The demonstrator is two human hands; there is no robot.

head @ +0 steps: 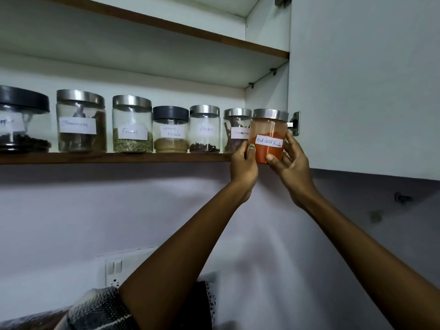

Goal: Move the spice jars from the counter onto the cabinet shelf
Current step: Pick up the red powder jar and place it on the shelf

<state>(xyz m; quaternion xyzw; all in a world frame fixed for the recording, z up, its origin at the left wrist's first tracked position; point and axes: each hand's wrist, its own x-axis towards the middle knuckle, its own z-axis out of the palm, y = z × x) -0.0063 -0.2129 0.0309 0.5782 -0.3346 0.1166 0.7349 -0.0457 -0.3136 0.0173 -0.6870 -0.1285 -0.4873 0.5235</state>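
Red chilli powder jar [268,136], gripped by both hands, overhangs the shelf [114,158] edge.

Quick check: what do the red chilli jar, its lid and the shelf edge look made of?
Red chilli jar: clear glass or hard plastic, glossy; the powder shows through. Its lid: brushed metal by its dull silver sheen, possibly metal-look plastic. Shelf edge: brown wood or wood-look laminate, matt.

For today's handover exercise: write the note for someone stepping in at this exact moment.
Left hand and right hand both grip the red chilli powder jar, held at the right end of the cabinet shelf.
Done: six jars stand in a row on that shelf, the nearest a cinnamon jar.
Left: set the jar down and let go. The counter is out of view.
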